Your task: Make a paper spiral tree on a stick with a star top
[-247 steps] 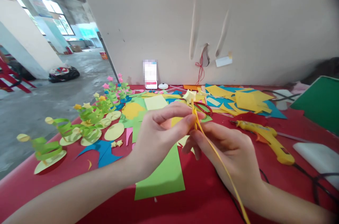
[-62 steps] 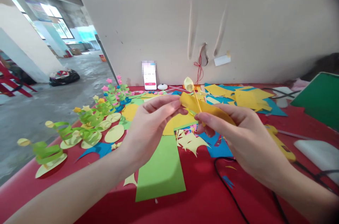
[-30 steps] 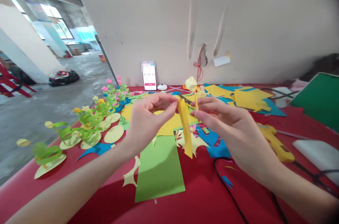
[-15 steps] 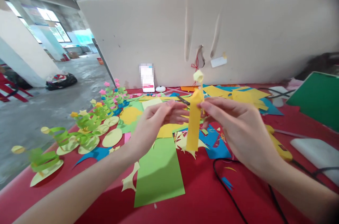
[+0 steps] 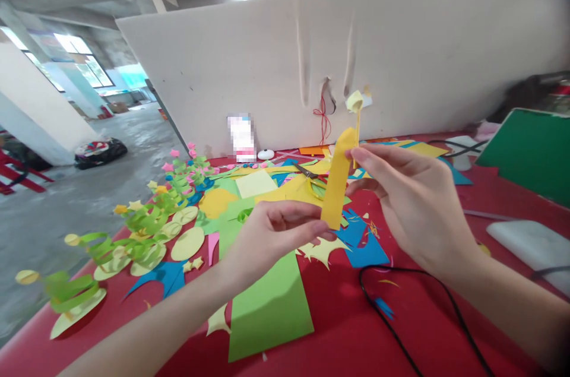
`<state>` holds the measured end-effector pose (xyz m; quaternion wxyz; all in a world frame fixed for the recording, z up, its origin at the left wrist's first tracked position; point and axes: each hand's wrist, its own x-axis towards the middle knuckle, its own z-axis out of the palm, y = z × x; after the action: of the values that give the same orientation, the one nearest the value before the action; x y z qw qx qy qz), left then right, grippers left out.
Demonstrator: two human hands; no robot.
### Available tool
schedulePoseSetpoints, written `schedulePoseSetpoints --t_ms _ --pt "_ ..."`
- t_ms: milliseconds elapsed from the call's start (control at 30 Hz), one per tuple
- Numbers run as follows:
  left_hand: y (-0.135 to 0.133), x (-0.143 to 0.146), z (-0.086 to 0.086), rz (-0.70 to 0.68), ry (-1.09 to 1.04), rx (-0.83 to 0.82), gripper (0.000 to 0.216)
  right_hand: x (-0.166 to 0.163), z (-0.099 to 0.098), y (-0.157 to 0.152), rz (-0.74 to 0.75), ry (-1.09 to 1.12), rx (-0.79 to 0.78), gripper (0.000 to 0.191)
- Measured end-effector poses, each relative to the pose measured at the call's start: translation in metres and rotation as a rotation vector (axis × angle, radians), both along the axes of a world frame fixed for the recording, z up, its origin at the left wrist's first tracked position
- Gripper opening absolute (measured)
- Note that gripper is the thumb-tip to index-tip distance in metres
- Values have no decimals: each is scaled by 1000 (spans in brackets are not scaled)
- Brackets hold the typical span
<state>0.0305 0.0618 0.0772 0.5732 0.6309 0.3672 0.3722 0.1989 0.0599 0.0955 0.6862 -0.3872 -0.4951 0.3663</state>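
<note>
A yellow paper strip (image 5: 335, 193) with a rounded upper end hangs between my hands. My left hand (image 5: 282, 225) is closed at its lower end, thumb and fingers on the paper. My right hand (image 5: 412, 199) pinches a thin yellow stem (image 5: 358, 124) beside the strip's upper part. Topping the stem is a small pale-yellow folded paper piece (image 5: 355, 101). Whether the strip is fixed to the stem, I cannot tell. Behind the strip lie scissors (image 5: 312, 174) with yellow handles. Below my left hand a green paper sheet (image 5: 271, 311) rests on the red tabletop (image 5: 338, 329).
Several green paper curls on pale ovals (image 5: 75, 311) line the left edge. Blue scraps (image 5: 365, 249) and a pale cut-out scrap (image 5: 325, 251) lie mid-table. A black cable (image 5: 392, 329) loops at right. A phone (image 5: 243, 138) leans on the back panel (image 5: 249, 62).
My left hand has moved down and closed on the strip's lower end. My right hand has risen slightly with the stem, and the strip tilts more. The view has shifted a little.
</note>
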Motion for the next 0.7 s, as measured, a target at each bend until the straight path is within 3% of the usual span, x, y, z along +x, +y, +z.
schedulePoseSetpoints --t_ms 200,400,533,700 --pt "5 -4 5 111 2 78 12 -1 -3 2 27 -124 -32 14" --pt "17 -14 7 164 117 252 11 -9 -6 -2 370 -445 -128 15" --pt "16 -15 7 154 148 322 11 -11 -8 -2 478 -412 -274 16" --pt "14 -16 7 164 123 345 8 -11 -7 -4 507 -391 -324 18"
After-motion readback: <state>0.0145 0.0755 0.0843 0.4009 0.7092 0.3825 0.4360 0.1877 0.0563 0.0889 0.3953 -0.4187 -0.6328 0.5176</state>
